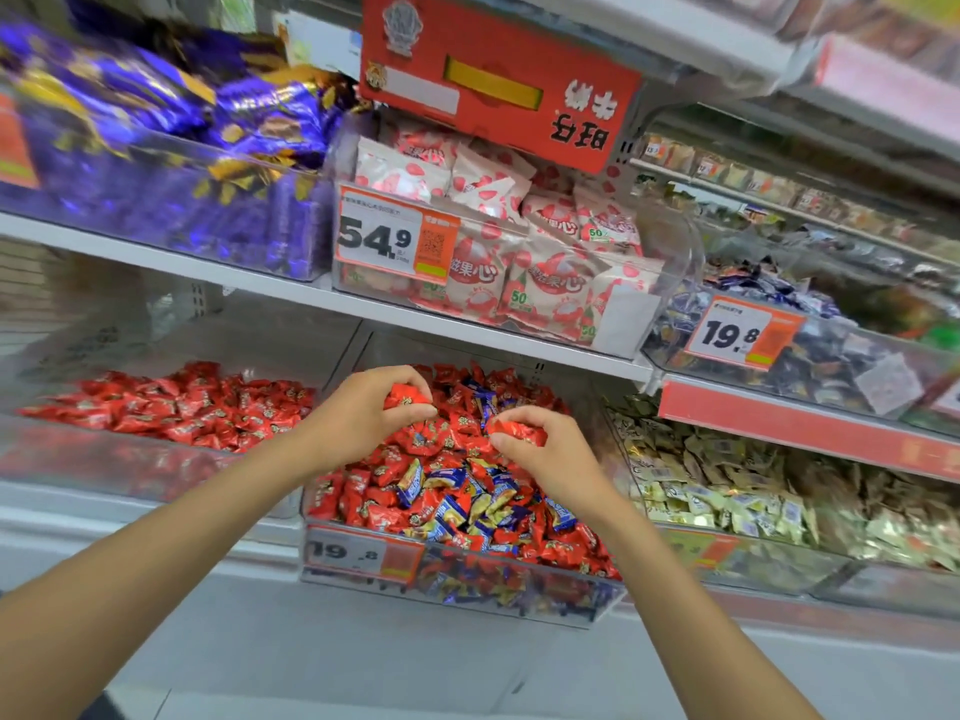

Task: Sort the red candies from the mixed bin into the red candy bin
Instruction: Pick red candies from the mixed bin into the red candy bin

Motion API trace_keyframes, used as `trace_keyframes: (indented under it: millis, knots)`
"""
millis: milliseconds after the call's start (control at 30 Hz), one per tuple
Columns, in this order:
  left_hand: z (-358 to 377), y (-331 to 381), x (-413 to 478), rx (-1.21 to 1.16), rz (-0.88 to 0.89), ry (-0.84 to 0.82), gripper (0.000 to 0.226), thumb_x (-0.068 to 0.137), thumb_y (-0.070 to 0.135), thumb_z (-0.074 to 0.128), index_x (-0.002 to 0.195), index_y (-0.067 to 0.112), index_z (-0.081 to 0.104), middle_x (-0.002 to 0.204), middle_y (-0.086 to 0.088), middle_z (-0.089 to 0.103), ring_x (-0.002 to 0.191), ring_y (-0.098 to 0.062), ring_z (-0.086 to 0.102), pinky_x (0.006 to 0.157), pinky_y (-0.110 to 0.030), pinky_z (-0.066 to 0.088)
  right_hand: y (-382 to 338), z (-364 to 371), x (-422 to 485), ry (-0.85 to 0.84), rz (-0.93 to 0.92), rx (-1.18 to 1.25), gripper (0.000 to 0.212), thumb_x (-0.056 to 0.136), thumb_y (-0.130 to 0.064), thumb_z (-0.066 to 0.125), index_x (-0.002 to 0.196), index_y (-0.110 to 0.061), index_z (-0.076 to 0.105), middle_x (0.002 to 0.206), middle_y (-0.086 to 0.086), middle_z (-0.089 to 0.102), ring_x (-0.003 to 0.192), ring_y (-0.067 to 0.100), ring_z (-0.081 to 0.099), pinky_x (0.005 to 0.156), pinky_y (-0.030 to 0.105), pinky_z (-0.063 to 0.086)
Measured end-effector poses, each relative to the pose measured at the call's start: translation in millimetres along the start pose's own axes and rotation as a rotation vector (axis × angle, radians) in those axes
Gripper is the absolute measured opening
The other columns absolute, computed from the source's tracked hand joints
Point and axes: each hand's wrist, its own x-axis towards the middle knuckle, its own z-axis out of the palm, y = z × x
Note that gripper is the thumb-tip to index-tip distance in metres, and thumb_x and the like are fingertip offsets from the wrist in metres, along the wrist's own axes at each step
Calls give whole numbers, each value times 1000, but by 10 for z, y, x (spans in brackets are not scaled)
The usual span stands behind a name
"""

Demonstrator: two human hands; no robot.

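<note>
Gripping a bunch of red candies (408,394) in the left hand (363,407), fingers curled round them, above the back of the mixed bin (467,579). Pinching another red bunch (519,432) in the right hand (540,439), fingers and thumb closed on it, near the left hand and over the same bin. Underneath both, red wrappers mixed with blue and yellow candies (452,504). Off to the left, just beside the mixed bin and apart from both hands, the red candy bin (130,459), filled with red pieces.
</note>
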Motion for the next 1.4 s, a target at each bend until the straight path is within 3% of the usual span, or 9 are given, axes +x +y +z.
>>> trace_keyframes:
  millis: [100,333,467,633,700,800,1033,1267,1400]
  knots:
    - [-297,-104,-109,15,-22,74,7,85,30,68,85,25,63,84,11,64,76,2,56,66,-11,38,-210,223,21,-2,-49,5,13,89,-21,67,101,-27,67,107,-11,65,97,1,59,86,17,43]
    - [-1293,-956,-251,125,-278,338,12,85,25,70,78,16,65,62,8,61,51,3,51,53,-9,36,-982,1180,610,-74,-333,4,19,80,-9,74,92,-23,69,94,-7,68,86,-1,60,83,14,44]
    - [-1615,-1464,-344,90,-427,403,14,82,27,73,77,17,63,73,-8,65,68,-19,55,70,-31,47,-1206,1788,1073,-85,-366,-142,17,79,-12,74,95,-17,72,95,1,68,84,12,59,79,19,42]
    - [-1630,-1669,-480,339,-579,168,24,70,59,73,88,47,64,111,9,66,122,-17,48,105,-40,33,-1168,2051,1334,-379,-274,-523,53,81,-38,74,130,-21,59,129,-4,62,120,16,54,103,33,40]
    - [-1585,-1654,-469,269,-529,119,36,59,70,72,87,51,62,111,11,67,119,-18,54,104,-42,38,-1094,1920,1246,-326,-327,-543,41,85,-37,69,124,-23,63,128,-3,63,123,19,54,105,40,40]
    - [-1379,-1397,-353,127,-357,78,28,73,43,78,96,30,68,97,7,68,100,-14,63,92,-30,47,-880,1512,966,-172,-388,-529,26,88,-27,65,113,-23,68,116,-4,68,114,19,56,100,41,42]
    - [-485,-428,-24,166,-16,-44,30,81,32,74,108,19,70,104,9,67,92,2,54,79,-9,36,-98,235,357,17,-159,-458,15,89,-15,65,102,-20,71,102,-8,67,98,7,59,81,11,34]
    - [431,-102,262,361,-18,-366,56,92,39,58,141,18,44,145,-9,43,134,-24,39,110,-31,29,353,-270,152,52,-15,-322,16,90,-15,65,98,-28,68,98,-9,68,84,4,61,73,16,42]
    - [541,-241,354,503,-59,-395,41,92,36,58,131,25,54,133,-3,54,122,-23,50,102,-38,40,388,-293,210,-52,0,-364,25,94,-21,59,119,-22,64,115,-11,59,91,0,56,71,4,36]
